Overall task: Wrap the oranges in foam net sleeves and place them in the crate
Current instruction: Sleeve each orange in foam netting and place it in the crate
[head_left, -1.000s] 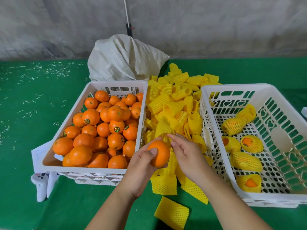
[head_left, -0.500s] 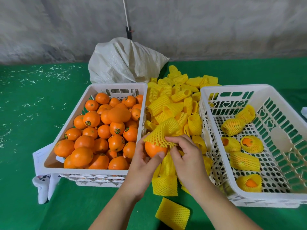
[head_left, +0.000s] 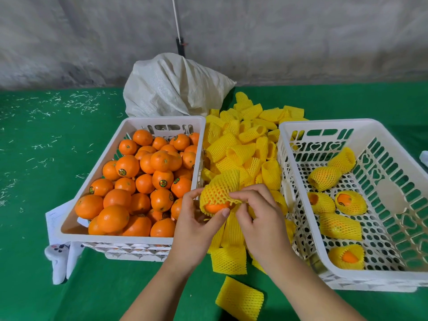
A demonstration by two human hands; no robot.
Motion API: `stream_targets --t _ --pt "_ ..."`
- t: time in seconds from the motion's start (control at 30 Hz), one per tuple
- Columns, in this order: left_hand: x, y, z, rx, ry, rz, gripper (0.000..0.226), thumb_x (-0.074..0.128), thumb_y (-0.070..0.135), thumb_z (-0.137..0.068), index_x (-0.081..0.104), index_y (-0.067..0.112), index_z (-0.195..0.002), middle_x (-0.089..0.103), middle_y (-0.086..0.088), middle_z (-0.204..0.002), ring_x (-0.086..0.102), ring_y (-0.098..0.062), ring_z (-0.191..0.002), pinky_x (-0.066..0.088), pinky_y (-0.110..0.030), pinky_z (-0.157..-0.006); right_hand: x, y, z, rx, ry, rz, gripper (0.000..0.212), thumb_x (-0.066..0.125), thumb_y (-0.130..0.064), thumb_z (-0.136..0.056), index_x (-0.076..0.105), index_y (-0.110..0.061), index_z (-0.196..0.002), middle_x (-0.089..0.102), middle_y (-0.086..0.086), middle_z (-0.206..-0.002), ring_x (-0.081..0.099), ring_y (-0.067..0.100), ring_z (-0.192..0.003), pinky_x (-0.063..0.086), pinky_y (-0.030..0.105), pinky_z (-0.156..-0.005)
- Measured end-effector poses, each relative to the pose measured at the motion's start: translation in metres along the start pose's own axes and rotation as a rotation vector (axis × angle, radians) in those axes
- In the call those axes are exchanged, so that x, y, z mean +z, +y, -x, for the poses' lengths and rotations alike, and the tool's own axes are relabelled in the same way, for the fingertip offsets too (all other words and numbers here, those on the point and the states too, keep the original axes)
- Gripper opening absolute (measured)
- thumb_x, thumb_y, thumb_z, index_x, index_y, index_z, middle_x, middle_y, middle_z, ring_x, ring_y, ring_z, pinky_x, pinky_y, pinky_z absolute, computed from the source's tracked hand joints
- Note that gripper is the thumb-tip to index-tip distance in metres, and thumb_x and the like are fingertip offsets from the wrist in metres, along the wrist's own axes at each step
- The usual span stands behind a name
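An orange (head_left: pixel 214 207) sits mostly inside a yellow foam net sleeve (head_left: pixel 220 189) between the two crates. My left hand (head_left: pixel 196 225) grips the orange from below and the left. My right hand (head_left: pixel 259 216) pinches the sleeve's lower edge on the right side. The left white crate (head_left: pixel 111 149) is full of bare oranges (head_left: pixel 139 184). The right white crate (head_left: pixel 382 135) holds several wrapped oranges (head_left: pixel 339 225).
A heap of loose yellow sleeves (head_left: pixel 243 144) lies between the crates, with more (head_left: pixel 238 297) on the green table near me. A white woven sack (head_left: pixel 171 89) rests behind the crates against the grey wall. Paper (head_left: pixel 54 218) pokes out under the left crate.
One second ago the orange was bare in my left hand. My right hand picked up a sleeve and has pulled it down over most of the orange.
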State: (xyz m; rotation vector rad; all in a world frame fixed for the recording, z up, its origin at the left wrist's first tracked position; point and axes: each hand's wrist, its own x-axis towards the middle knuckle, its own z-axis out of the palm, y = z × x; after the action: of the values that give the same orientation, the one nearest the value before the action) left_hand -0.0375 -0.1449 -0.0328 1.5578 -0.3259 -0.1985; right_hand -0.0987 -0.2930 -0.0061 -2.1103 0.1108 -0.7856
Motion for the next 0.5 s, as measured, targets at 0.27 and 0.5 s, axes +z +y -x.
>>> stream_targets --t 0.27,0.5 --pt "0.018 0.001 0.009 -0.046 0.188 0.118 0.059 0.081 0.033 -0.064 0.048 0.033 -0.113 0.067 0.013 -0.090 0.065 -0.006 -0.078 0.053 -0.022 -0.062 0.014 -0.009 0.012 0.124 0.069 -0.115 0.043 0.061 -0.019 -0.085 0.055 -0.031 -0.126 0.046 -0.019 -0.123 0.052 0.008 -0.115 0.049 0.021 -0.088" --pt "0.019 0.007 0.005 -0.103 0.201 0.299 0.066 0.069 0.003 -0.073 0.058 0.044 -0.123 0.069 -0.008 -0.117 0.071 -0.026 -0.105 0.062 -0.048 -0.088 0.013 0.002 0.018 0.108 0.121 -0.139 0.020 0.059 -0.012 -0.087 0.070 -0.013 -0.105 0.053 -0.008 -0.102 0.057 0.007 -0.094 0.046 0.020 -0.073"
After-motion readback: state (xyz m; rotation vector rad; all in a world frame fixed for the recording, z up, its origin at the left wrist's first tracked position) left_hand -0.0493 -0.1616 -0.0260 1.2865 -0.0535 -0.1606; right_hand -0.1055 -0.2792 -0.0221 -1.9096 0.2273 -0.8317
